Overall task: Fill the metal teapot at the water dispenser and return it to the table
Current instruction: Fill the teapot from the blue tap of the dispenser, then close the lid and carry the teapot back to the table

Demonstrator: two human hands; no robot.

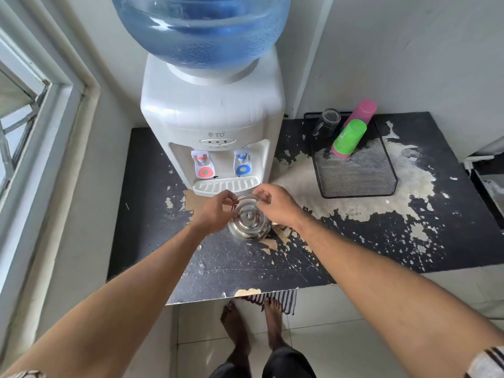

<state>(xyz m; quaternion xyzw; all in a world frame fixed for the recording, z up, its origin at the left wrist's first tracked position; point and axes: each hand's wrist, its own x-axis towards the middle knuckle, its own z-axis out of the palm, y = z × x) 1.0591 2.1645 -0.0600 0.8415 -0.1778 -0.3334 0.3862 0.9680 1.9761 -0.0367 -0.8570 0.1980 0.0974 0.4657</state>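
Note:
The shiny metal teapot [248,223] stands on the worn black table [231,266], just in front of the white water dispenser [212,118]. Its lid with a small knob is on. My left hand [215,211] and my right hand [275,204] both pinch the thin wire handle raised above the lid, one at each side. The dispenser has a red tap [202,166] on the left and a blue tap [242,163] on the right, over a white drip tray [226,185]. A large blue water bottle [201,28] sits on top.
A black mesh tray [360,173] at the back right holds an upturned green cup [349,137], a pink cup [364,110] and a glass mug [327,122]. A window frame [41,132] runs along the left. My bare feet and a striped mat [281,301] are below the table edge.

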